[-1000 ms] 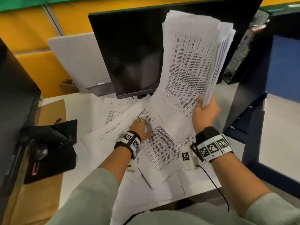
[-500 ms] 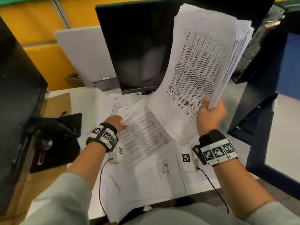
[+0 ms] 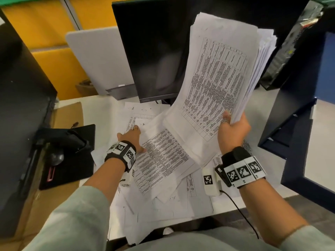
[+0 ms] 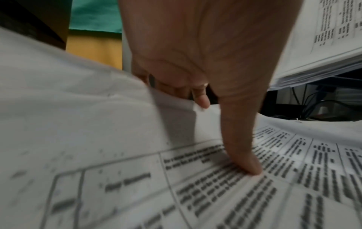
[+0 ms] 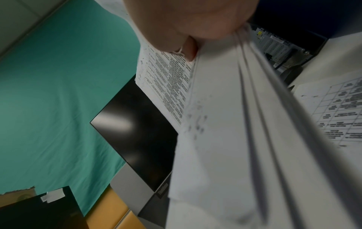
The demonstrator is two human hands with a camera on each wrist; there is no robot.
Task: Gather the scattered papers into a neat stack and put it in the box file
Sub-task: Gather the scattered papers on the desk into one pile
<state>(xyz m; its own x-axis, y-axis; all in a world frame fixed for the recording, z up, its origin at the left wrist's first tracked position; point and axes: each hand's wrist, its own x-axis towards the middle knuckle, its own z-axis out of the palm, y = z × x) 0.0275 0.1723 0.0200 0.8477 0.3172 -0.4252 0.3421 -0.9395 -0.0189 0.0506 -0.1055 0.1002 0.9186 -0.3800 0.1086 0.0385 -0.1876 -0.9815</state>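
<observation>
My right hand (image 3: 232,127) grips the lower corner of a thick stack of printed papers (image 3: 223,73), held upright in front of the monitor; the right wrist view shows the stack's (image 5: 235,124) fanned edges under the hand (image 5: 186,23). Loose sheets (image 3: 163,201) lie overlapping on the white desk (image 3: 101,113). My left hand (image 3: 129,137) pinches the left edge of a printed table sheet (image 3: 163,160). The left wrist view shows the thumb (image 4: 246,155) on top of that sheet (image 4: 254,193), with the fingers curled beneath the paper.
A dark monitor (image 3: 154,51) stands behind the papers. At left are a black box (image 3: 20,105), brown cardboard (image 3: 67,115) and a black pad with a stand (image 3: 72,151). A white tagged device (image 3: 210,182) with a cable lies near my right wrist. A dark blue structure (image 3: 297,113) borders the right.
My left hand has moved forward over the loose papers and now pinches a printed sheet by its left edge. My right hand keeps the stack raised in about the same place.
</observation>
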